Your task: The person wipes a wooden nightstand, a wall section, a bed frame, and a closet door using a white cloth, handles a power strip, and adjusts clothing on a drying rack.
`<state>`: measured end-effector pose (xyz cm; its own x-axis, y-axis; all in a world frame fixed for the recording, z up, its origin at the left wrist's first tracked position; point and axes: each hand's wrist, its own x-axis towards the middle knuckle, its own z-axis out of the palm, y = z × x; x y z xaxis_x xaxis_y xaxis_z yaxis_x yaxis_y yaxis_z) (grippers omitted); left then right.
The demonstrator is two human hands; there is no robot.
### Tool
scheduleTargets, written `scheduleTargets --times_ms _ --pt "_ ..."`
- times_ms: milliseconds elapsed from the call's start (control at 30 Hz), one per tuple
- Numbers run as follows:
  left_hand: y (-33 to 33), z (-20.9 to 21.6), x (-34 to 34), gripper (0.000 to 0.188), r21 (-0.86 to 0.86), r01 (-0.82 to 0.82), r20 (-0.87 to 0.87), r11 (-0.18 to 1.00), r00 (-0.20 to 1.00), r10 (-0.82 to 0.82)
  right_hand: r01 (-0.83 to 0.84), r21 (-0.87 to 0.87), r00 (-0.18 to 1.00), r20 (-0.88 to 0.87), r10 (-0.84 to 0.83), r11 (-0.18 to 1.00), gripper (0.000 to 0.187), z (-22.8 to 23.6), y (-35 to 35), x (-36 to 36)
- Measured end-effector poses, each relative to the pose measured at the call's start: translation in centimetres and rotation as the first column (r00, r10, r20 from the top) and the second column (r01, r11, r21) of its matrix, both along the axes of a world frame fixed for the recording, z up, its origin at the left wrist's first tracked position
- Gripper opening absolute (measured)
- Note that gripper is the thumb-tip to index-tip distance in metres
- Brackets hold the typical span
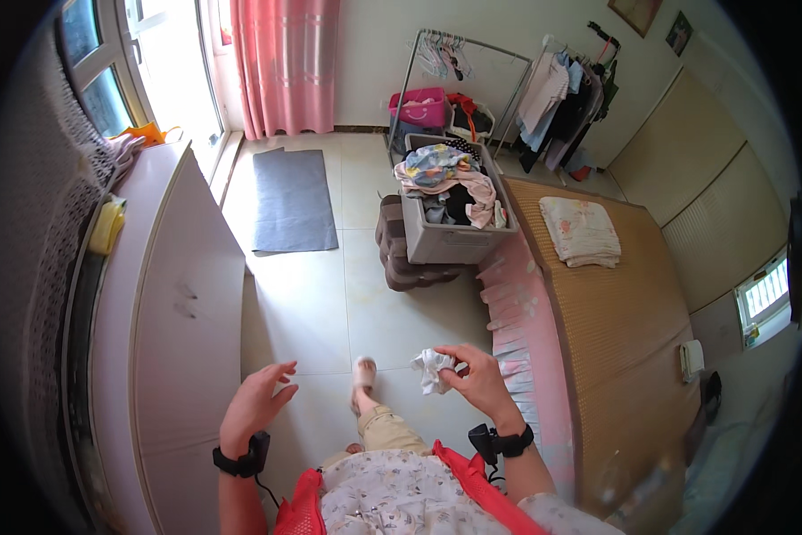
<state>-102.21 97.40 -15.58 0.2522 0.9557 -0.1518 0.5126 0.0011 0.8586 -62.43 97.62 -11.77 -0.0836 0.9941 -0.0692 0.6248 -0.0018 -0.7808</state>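
My right hand (474,379) pinches a small crumpled white cloth (432,370) between thumb and fingers, held over the floor in front of me; what kind of cloth it is I cannot make out. Nothing is in my left hand (260,403), whose fingers are apart and bent a little, near the side of the white cabinet (187,339). Farther ahead a grey plastic bin (459,245) is heaped with clothes (454,178), patterned, pink and black. It rests on a brown padded stool (396,254).
To the right a bed with a tan woven mat (615,357) bears a folded floral cloth (581,232). A grey floor mat (294,201) lies before the open door. At the back stand a metal rack (494,46) with hangers, a pink basket (419,109) and hanging clothes (561,98).
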Motion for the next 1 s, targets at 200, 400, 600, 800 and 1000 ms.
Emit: scheduleTargets --times_ms 200,400,600,800,1000 --pt "19.6 1.0 -1.6 0.044 0.081 0.043 -0.074 0.996 0.997 -0.037 0.079 0.027 0.997 -0.022 -0.078 0.997 0.038 -2.4 17.8 -0.8" --pt "33.1 3.6 -5.5 0.044 -0.008 -0.103 -0.093 0.995 0.990 0.102 0.076 -0.017 0.996 -0.039 -0.076 0.997 0.038 -0.1 32.5 -2.3" --pt "45.2 2.1 -10.4 0.045 -0.164 -0.148 -0.105 0.975 0.986 0.132 0.114 -0.101 0.993 0.030 -0.112 0.988 0.039 0.5 45.4 -5.6" --pt "60.6 -0.7 -15.0 0.046 -0.106 -0.161 -0.054 0.981 0.986 0.156 0.012 -0.180 0.998 0.057 -0.001 0.984 0.039 -3.4 58.9 -11.1" --pt "74.8 0.4 -19.8 0.047 -0.023 -0.099 -0.044 0.995 0.994 0.098 -0.064 -0.131 0.994 0.080 0.075 0.989 0.036 -1.6 72.4 -19.5"
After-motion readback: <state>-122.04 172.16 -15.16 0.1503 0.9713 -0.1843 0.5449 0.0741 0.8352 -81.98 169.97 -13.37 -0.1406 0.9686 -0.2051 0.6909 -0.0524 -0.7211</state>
